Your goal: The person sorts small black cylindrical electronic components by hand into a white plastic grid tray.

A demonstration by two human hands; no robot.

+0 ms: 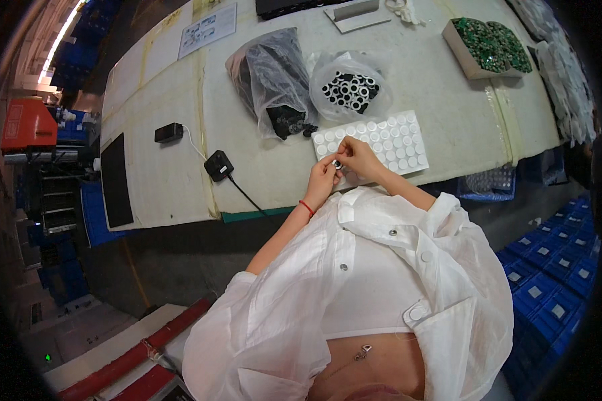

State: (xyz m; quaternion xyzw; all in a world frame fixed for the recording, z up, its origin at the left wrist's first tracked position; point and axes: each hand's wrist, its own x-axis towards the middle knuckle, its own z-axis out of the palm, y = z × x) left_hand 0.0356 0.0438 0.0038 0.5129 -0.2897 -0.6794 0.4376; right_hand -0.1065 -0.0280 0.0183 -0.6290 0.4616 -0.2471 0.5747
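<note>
Both my hands meet over the near left part of a white tray (423,159) filled with rows of round white pieces. Between the fingers of my left hand (322,175) is a small black and white ring (337,164). My right hand (358,159) has its fingertips pinched at the same ring, just above it. Beyond the tray a clear plastic bag (320,65) lies open, full of similar black and white rings. To its left, a grey plastic bag (264,60) spills small black parts (289,121) toward the tray.
A carton (460,57) of green circuit boards stands at the far right. On the left lie a black box (168,133), a black adapter (218,165) with cables and a dark mat (116,182). Blue crates (548,274) are stacked at lower right.
</note>
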